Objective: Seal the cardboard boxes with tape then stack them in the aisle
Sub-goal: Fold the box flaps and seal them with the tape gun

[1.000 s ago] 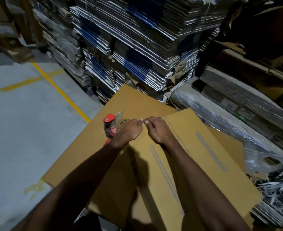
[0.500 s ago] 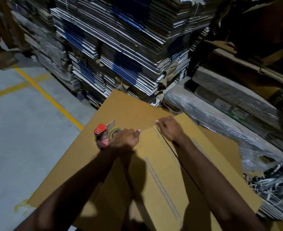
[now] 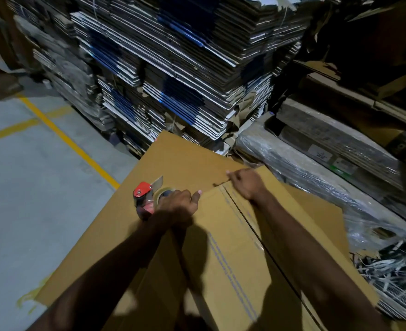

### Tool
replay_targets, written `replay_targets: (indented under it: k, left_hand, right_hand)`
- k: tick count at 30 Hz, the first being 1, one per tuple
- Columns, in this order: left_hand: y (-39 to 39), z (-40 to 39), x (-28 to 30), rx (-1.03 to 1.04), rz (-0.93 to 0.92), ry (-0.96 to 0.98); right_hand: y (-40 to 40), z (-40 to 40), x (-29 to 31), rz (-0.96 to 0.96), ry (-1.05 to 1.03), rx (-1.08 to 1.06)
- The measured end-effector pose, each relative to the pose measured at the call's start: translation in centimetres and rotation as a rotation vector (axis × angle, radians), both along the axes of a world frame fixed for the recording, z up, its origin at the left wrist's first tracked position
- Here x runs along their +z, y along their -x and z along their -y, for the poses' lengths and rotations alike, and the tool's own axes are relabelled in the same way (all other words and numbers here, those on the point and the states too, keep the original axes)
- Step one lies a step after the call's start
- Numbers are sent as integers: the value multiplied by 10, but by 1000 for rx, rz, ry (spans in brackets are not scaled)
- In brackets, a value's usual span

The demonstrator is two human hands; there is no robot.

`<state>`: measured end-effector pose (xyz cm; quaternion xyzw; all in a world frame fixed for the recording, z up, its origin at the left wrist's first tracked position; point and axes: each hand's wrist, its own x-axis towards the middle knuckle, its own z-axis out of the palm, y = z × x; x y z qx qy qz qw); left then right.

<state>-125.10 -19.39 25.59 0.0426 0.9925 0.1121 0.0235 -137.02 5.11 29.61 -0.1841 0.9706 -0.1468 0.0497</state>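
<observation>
We see a large brown cardboard box (image 3: 233,259) filling the near middle of the scene, its top flaps folded shut so that a dark seam runs from the near right toward the far edge. Our left hand (image 3: 175,207) sits on the left flap, its grip curled round a red tape dispenser (image 3: 147,195) whose clear roll shows just beside the knuckles; the thumb points right along the cardboard. Our right hand (image 3: 246,182) rests at the far end of the seam, its grip narrow, fingers bent over the flap's far edge where a small dark notch shows. Whether those fingers pinch a tape end we cannot tell. The two hands are near each other but apart.

A flat sheet of cardboard (image 3: 183,158) lies under the box, reaching farther out. To the left is grey floor (image 3: 30,187) with yellow lines (image 3: 66,139). Beyond the box rise tall stacks of flattened cartons (image 3: 173,75), some with blue edges. To the right lie bundles wrapped in clear plastic (image 3: 316,182).
</observation>
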Motion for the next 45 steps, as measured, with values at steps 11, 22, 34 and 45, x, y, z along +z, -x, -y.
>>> replay_targets:
  k: [11, 22, 34, 45]
  left_hand:
    - [-2, 1, 23, -129, 44, -37]
    - [-2, -4, 12, -26, 154, -212]
    - [1, -4, 27, 72, 295, -306]
    - [-25, -9, 46, 80, -15, -262]
  right_hand:
    - [74, -53, 13, 416, 174, -529]
    - [68, -59, -7, 317, 70, -557]
    - [-32, 38, -5, -18, -188, 38]
    - [-156, 90, -11, -20, -46, -94]
